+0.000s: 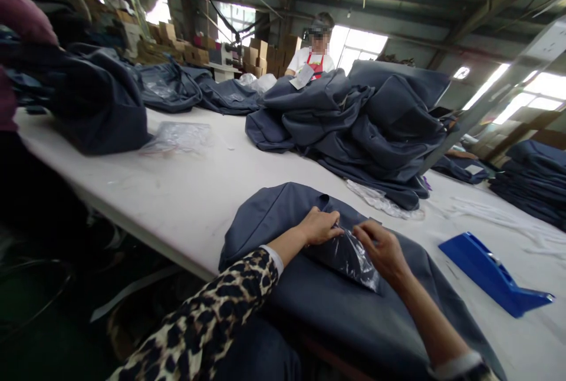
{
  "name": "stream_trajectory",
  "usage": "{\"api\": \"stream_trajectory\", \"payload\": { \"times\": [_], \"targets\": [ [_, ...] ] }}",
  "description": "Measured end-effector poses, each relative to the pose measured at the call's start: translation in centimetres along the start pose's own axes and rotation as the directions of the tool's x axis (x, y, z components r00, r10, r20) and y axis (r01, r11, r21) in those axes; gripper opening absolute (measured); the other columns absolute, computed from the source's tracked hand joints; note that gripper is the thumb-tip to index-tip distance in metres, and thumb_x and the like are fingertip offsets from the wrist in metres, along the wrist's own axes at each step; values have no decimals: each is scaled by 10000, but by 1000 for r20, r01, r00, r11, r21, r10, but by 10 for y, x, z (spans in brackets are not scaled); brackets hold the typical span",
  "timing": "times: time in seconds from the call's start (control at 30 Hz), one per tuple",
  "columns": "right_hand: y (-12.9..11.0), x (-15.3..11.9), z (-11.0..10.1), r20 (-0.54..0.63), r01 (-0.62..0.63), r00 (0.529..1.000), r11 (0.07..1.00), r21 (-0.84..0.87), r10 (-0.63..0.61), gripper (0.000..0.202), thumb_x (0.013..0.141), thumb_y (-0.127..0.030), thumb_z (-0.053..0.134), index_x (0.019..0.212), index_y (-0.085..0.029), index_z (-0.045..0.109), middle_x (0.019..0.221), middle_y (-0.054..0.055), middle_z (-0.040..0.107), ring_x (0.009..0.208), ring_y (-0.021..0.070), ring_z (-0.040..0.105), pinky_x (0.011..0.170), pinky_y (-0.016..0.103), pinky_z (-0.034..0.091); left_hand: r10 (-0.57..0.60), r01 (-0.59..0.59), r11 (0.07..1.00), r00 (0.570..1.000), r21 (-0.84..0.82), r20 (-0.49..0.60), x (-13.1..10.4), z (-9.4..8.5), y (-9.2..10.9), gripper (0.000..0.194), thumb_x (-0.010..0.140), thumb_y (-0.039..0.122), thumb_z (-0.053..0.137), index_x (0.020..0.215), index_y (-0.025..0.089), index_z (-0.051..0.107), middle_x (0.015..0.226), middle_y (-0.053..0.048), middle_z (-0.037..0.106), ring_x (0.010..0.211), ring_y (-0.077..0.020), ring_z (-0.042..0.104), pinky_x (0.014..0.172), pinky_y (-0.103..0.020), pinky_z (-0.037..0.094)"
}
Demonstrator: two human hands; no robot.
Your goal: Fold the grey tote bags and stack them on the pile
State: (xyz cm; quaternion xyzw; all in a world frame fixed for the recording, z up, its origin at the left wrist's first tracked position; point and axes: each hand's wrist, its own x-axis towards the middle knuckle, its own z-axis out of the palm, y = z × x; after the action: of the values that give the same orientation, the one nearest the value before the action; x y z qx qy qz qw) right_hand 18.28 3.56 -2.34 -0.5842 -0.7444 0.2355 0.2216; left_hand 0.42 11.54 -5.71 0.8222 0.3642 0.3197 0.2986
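Note:
A dark blue-grey fabric cover (265, 216) lies in front of me, its near part hanging over the table's edge. On top of it rests a small clear plastic bag (354, 260) with something dark inside. My left hand (319, 226) is closed, its fingers pinching the bag's upper left edge. Across from it, my right hand (381, 246) has thumb and fingers pinched together at the bag's upper right edge. A small fabric loop (324, 199) sticks up just beyond my left hand.
A blue tape dispenser (490, 272) stands to the right on the white table (186, 186). Large heaps of dark fabric (345, 115) lie beyond. Clear plastic bags (183, 136) are at left. A co-worker (316, 59) is across the table; another person's arm (26, 12) is at far left.

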Motion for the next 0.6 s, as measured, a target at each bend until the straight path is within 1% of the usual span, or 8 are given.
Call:
{"api": "stream_trajectory", "payload": {
  "times": [0.03,0.07,0.1,0.2,0.27,0.33,0.47,0.6],
  "targets": [
    [-5,-19,14,-21,47,999,999,3,-47,502,983,-560,330,836,-241,688,822,59,675,794,212,630,756,349,527,-19,19,1000,1000,13,20,3,-1,1,213,792,286,753,757,232,551,669,-10,613,881,-290,663,1058,-448,316],
    [-8,-37,28,18,103,995,995,-19,-102,433,973,-537,387,877,-256,703,910,65,696,865,230,647,805,368,538,-33,32,999,999,25,34,6,-2,2,242,773,280,771,730,229,538,651,-8,610,882,-297,666,1051,-452,323],
    [-10,-52,44,49,154,987,986,-62,-151,373,964,-511,426,1024,-273,707,1102,77,691,1026,257,638,920,404,522,-44,42,999,998,34,41,9,-2,4,265,759,275,784,711,227,528,646,-9,611,888,-304,669,1045,-456,330],
    [-9,-83,85,52,143,989,973,-179,-136,489,982,-451,379,1403,-250,527,1467,93,506,1344,284,471,1120,477,401,-73,69,995,996,66,57,12,-6,11,274,766,278,778,703,220,518,715,-32,651,942,-312,670,1035,-452,346],
    [-7,-88,102,38,85,996,957,-279,-77,569,973,-457,388,1486,-214,428,1546,101,407,1417,302,381,1150,499,360,-93,85,992,992,98,81,14,-10,16,251,798,294,747,721,215,522,797,-52,681,991,-309,664,1024,-436,363],
    [-8,-85,107,-17,-3,1000,918,-397,-4,603,965,-465,403,1490,-168,422,1549,129,397,1418,332,372,1141,507,358,-111,94,986,986,135,127,17,-14,20,242,816,320,724,731,208,528,871,-62,698,1022,-301,656,998,-411,389],
    [-15,-60,98,-162,-176,982,802,-571,100,493,999,-352,330,1349,-110,578,1299,189,630,1191,322,595,1014,442,447,-139,89,972,963,217,232,22,-24,28,223,855,377,672,796,196,557,1005,-63,700,1059,-271,640,934,-350,428],
    [-14,-25,88,-203,-176,977,782,-598,65,409,966,-217,363,1230,-168,671,1040,154,735,1022,283,667,936,377,456,-164,86,957,949,278,271,22,-29,31,238,908,426,599,895,189,573,1076,-59,687,1057,-234,628,861,-296,441]
  ]
}}
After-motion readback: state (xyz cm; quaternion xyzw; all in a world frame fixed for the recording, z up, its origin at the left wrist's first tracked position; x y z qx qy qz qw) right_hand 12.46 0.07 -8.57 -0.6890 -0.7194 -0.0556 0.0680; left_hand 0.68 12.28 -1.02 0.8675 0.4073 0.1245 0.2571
